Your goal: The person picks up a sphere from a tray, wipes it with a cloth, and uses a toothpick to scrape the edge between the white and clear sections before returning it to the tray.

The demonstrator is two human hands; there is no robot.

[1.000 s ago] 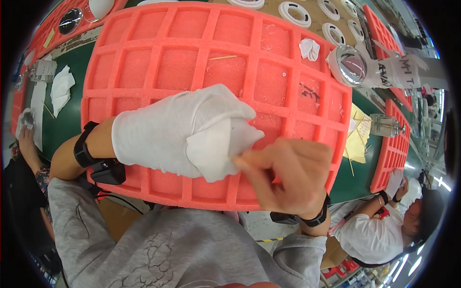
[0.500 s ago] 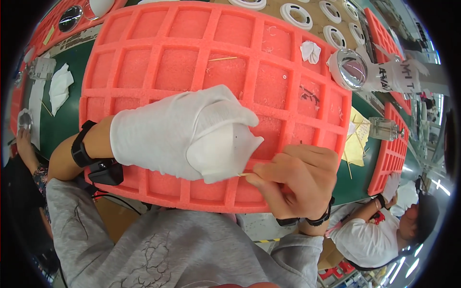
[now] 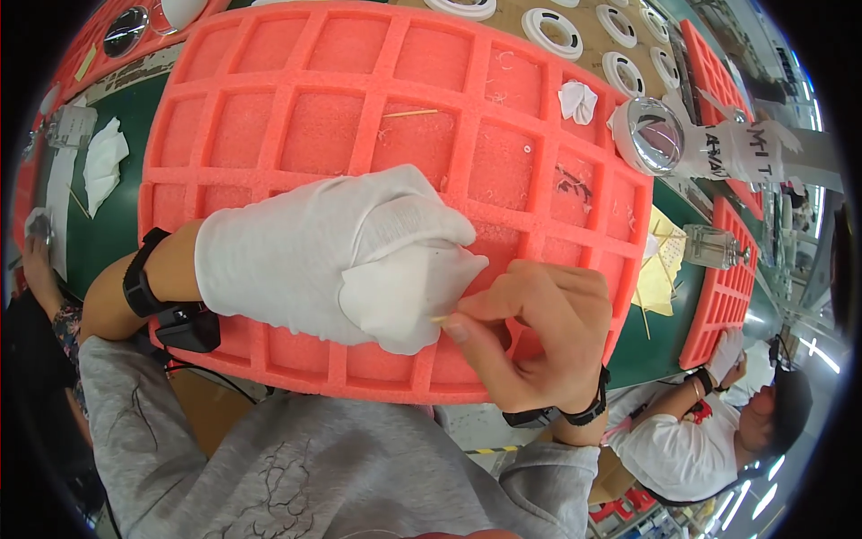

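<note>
My left hand [image 3: 305,247], in a white glove, is closed around a soft-edged white cloth [image 3: 395,292] whose folds stick out past the fingers. Whether something lies beneath the cloth is hidden. My bare right hand [image 3: 552,337] pinches a thin wooden stick [image 3: 439,319] between thumb and forefinger. Only the stick's pale tip shows, touching or nearly touching the cloth's lower right edge. Both hands are above a red foam tray [image 3: 286,130] divided into square pockets. Another thin stick [image 3: 410,113] lies across one of its pockets.
A crumpled white wipe [image 3: 577,101] rests on the tray's far right. Beyond are a shiny round lens [image 3: 650,135], white rings [image 3: 552,34], a glass bottle [image 3: 716,245] and a yellow sheet [image 3: 662,269] with sticks. A co-worker [image 3: 682,440] sits at right; another person's hand [image 3: 38,256] shows at far left.
My right hand has moved slightly left, closer to the cloth, and less of the stick shows. The cloth has shifted a little in my left hand. The whole view has drifted slightly.
</note>
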